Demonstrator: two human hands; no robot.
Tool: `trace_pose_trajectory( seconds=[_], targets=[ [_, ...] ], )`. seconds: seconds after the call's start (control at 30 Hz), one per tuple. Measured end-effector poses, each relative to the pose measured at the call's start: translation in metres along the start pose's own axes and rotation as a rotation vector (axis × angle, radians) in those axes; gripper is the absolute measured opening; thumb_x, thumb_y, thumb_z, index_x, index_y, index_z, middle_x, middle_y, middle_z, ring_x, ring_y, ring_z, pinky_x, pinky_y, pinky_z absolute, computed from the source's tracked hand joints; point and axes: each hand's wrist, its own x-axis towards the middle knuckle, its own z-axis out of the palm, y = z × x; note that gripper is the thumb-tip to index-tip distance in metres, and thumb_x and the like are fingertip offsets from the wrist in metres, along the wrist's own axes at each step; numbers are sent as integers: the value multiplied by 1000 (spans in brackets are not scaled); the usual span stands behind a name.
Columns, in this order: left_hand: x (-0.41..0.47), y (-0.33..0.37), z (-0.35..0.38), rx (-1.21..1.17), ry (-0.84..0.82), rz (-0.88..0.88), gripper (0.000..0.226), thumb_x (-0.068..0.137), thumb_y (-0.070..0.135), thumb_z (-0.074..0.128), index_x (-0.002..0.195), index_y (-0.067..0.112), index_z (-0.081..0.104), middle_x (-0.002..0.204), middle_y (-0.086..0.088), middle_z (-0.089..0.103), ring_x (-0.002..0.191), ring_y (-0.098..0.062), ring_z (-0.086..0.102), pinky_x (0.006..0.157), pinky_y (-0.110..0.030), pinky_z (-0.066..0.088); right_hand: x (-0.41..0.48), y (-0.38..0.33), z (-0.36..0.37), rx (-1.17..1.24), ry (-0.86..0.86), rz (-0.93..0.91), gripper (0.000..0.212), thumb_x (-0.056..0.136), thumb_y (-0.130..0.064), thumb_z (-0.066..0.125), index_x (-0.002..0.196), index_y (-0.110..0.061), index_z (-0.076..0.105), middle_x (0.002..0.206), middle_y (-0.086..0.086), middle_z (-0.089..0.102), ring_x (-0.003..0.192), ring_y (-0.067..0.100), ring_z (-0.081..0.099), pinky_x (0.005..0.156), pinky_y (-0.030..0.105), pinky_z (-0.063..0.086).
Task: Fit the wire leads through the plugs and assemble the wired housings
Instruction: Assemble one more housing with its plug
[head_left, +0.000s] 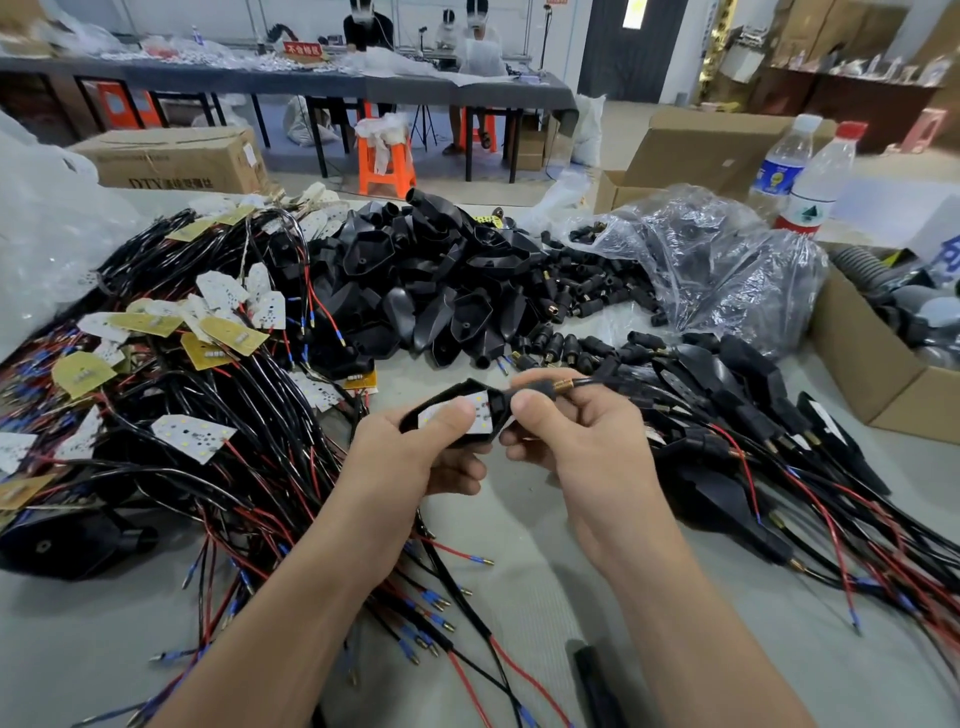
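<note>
My left hand (415, 452) grips a black housing (462, 410) with a white LED board set inside it, thumb pressing on the board. My right hand (576, 431) pinches the black plug (530, 387) at the housing's narrow end, and a brass tip and black wire lead run out to the right. A heap of empty black housings (431, 280) lies behind my hands. Loose black plugs (582, 296) are scattered to the right of that heap. Wired LED boards (192, 332) with red and black leads pile up on the left.
Assembled wired housings (753, 415) lie at the right. A clear plastic bag (717, 260), two water bottles (810, 176) and a cardboard box (883, 374) stand at the far right. Loose leads (431, 603) cross the grey table near my forearms. People sit at a far table.
</note>
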Motion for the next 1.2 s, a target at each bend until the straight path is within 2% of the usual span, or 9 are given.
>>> trace_pose_trajectory(
  seconds=[0.13,0.23,0.3,0.37,0.5,0.67,0.8,1.0,1.2],
  targets=[
    [-1,3,1,-54,50,-18,28,92,34,68,72,19,81,63,-10,65,44,-15,52,41,-23,43,-9,-4,3,-707,284,-217,29,86,-51,70,69,-28,64,52,-14,58,50,6,50,54,17,35],
    [0,5,-5,-50,138,-79,45,99,32,63,56,25,75,55,-5,57,39,-13,41,36,-22,33,-23,-18,15,-916,530,-648,34,80,-45,73,64,-23,53,56,-12,47,65,9,47,66,24,36],
    [-2,9,-8,-76,115,-111,46,97,32,63,52,25,71,53,-3,53,38,-12,35,35,-21,30,-28,-24,21,-1117,415,-900,14,78,-37,73,85,-27,66,89,-16,65,94,17,54,86,34,40],
    [-5,11,-9,-156,52,-129,40,90,34,67,52,24,69,52,0,50,38,-10,33,35,-19,28,-32,-27,24,-1340,173,-863,28,81,-38,70,108,-28,68,119,-10,68,112,21,57,93,38,40],
    [-12,22,4,-317,-7,-77,33,94,41,55,71,17,62,55,3,51,47,-8,43,42,-17,36,-34,-42,13,-1438,73,-635,15,94,-41,61,106,-32,66,92,-10,69,87,20,68,64,34,46],
    [-13,27,15,-78,35,32,29,107,11,39,111,15,68,67,-5,57,53,-13,45,46,-19,42,-12,-82,-40,-1601,355,-464,18,92,-44,59,95,-28,67,86,-4,72,86,31,68,59,34,30],
    [-13,11,7,-70,-43,111,27,89,26,62,105,6,72,70,-7,62,55,-14,50,48,-20,44,5,-84,-82,-1782,467,-290,12,92,-38,63,88,-31,72,68,0,61,82,31,70,51,27,19],
    [-6,-5,5,72,-68,120,18,83,27,68,83,14,80,69,-9,66,52,-16,55,48,-23,46,20,-37,-124,-1489,303,-159,37,95,-6,50,126,-13,69,124,10,66,116,36,55,97,41,42],
    [-9,-11,2,640,277,499,13,92,17,73,87,28,80,72,14,73,67,-3,68,63,-19,56,8,-16,-82,-1355,373,-408,40,77,1,57,112,-9,75,127,10,68,120,35,54,109,46,41]
  ],
)
